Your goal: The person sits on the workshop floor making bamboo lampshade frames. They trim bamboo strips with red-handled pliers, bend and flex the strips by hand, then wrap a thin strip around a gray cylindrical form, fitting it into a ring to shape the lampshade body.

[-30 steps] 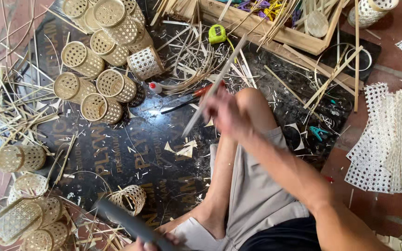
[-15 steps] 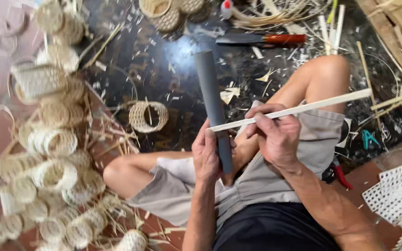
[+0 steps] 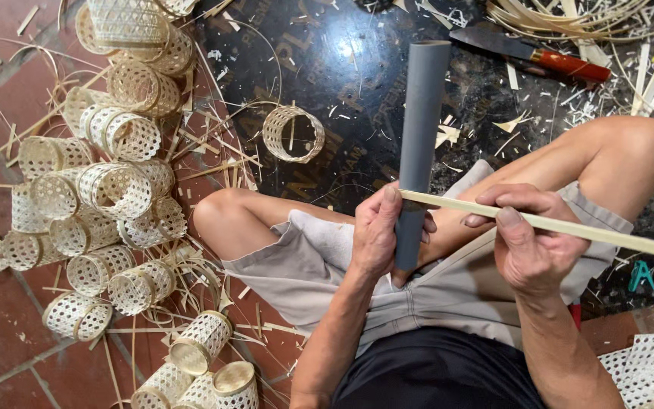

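My left hand [image 3: 378, 231] grips the lower part of a grey plastic pipe [image 3: 420, 129] that points away from me over my lap. Its thumb presses the end of a flat bamboo strip [image 3: 607, 233] against the pipe. My right hand [image 3: 527, 235] pinches that strip a little to the right of the pipe. The strip runs off to the right edge of the view. I sit with bare knees apart, in grey shorts.
Several small woven bamboo cylinders [image 3: 115, 189] lie heaped on the red tile floor at left. One open woven ring [image 3: 294, 133] lies on the dark board ahead. A knife with a red handle [image 3: 531, 53] lies at the top right among bamboo scraps. White woven mesh [image 3: 649, 367] sits at the bottom right.
The view has shifted closer onto my lap. The strip's end now rests against the pipe under my left thumb, and my right hand has slid slightly right along it.
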